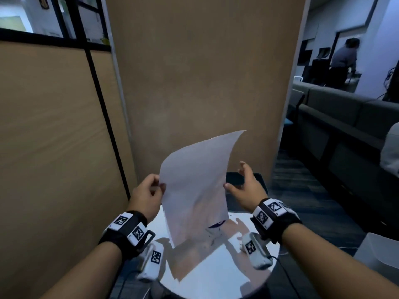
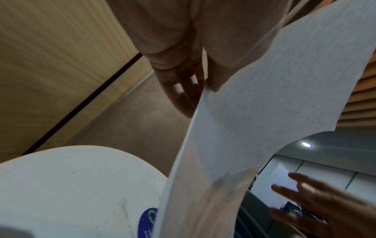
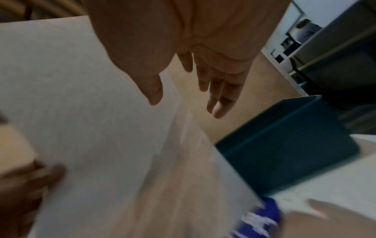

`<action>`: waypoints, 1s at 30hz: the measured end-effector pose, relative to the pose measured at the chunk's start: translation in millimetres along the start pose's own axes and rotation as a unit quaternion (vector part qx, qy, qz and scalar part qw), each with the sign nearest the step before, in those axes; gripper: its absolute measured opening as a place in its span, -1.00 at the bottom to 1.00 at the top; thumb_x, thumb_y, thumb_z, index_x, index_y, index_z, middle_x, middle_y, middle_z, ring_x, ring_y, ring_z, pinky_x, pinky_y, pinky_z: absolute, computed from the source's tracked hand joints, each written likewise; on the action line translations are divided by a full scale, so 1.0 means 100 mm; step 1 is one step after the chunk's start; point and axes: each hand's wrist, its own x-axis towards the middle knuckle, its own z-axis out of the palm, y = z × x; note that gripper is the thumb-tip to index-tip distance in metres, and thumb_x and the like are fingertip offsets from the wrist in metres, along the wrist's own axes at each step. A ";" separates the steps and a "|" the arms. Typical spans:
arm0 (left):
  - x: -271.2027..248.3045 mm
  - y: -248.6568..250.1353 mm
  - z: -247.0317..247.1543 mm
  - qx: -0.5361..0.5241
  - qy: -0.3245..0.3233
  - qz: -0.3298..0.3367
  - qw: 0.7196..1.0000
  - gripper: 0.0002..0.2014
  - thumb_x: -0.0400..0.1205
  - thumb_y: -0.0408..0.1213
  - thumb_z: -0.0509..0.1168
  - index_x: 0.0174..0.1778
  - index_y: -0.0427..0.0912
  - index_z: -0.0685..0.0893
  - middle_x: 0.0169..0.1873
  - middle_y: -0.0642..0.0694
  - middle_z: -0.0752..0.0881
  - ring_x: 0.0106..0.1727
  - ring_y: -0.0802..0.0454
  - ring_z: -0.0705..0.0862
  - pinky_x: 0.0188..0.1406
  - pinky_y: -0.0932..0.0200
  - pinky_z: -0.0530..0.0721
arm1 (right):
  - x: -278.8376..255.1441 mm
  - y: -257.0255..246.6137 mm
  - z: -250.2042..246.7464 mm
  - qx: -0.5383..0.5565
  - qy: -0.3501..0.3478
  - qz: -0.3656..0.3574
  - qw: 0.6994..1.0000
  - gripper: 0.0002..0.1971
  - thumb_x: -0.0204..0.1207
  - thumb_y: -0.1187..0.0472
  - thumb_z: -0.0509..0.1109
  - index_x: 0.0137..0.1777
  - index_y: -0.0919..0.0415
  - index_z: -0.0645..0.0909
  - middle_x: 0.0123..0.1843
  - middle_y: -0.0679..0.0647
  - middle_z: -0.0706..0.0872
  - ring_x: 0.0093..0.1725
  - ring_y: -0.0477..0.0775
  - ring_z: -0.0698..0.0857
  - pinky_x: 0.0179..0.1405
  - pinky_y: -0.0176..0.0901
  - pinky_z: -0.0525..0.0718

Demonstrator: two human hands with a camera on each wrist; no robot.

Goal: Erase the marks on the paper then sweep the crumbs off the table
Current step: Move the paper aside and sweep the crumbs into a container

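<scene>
A white sheet of paper (image 1: 194,180) (image 2: 254,96) (image 3: 91,112) is held upright above the round white table (image 1: 216,277) (image 2: 71,185), its top corner curling right. My left hand (image 1: 154,187) (image 2: 201,90) pinches the sheet's left edge between thumb and fingers. My right hand (image 1: 234,175) (image 3: 186,106) hovers at the right edge with fingers spread, its thumb close to the paper and gripping nothing. A blue object with pale print (image 1: 217,224) (image 2: 148,222) (image 3: 260,220) lies on the table under the sheet. Faint dark scribbles show near it; whether they are on the paper or the table I cannot tell.
A teal box (image 3: 284,153) (image 1: 237,178) stands at the table's far side, behind the paper. Brown partition panels (image 1: 194,83) rise close behind and to the left. A dark sofa (image 1: 345,126) and a person (image 1: 345,59) are off to the right. A white bin (image 1: 380,251) stands at lower right.
</scene>
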 end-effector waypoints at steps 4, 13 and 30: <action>0.07 0.13 0.01 -0.014 -0.018 0.040 0.999 -0.99 0.65 -0.19 0.36 -0.06 0.02 0.67 -0.25 -0.03 0.79 -0.17 -0.13 0.75 -0.08 -0.03 0.74 | 0.25 -0.24 -0.13 0.094 0.053 0.001 0.994 -0.36 0.51 0.15 0.54 0.54 0.09 0.36 0.39 0.07 0.63 0.28 0.14 0.67 0.40 0.07 0.59; -0.05 0.09 -0.05 0.152 -0.056 0.009 0.987 -0.61 0.58 0.12 0.40 0.00 -0.17 0.80 -0.10 -0.25 0.82 -0.07 -0.26 0.76 -0.07 -0.02 0.69 | 0.04 -0.03 -0.04 -0.035 0.037 -0.046 0.998 -0.77 0.50 0.24 0.53 -0.29 -0.02 0.58 -0.21 -0.04 0.77 -0.16 0.00 0.74 -0.02 -0.10 0.71; 0.32 0.26 0.04 -0.068 -0.002 -0.045 0.997 -0.68 0.66 -0.36 0.40 -0.41 -0.22 0.52 -0.57 0.03 0.66 -0.47 -0.05 0.66 -0.35 0.02 0.73 | 0.22 0.07 -0.29 0.075 -0.014 -0.050 0.996 -0.78 0.38 -0.12 0.54 -0.07 -0.07 0.69 -0.08 -0.05 0.85 -0.05 0.01 0.81 -0.02 -0.02 0.72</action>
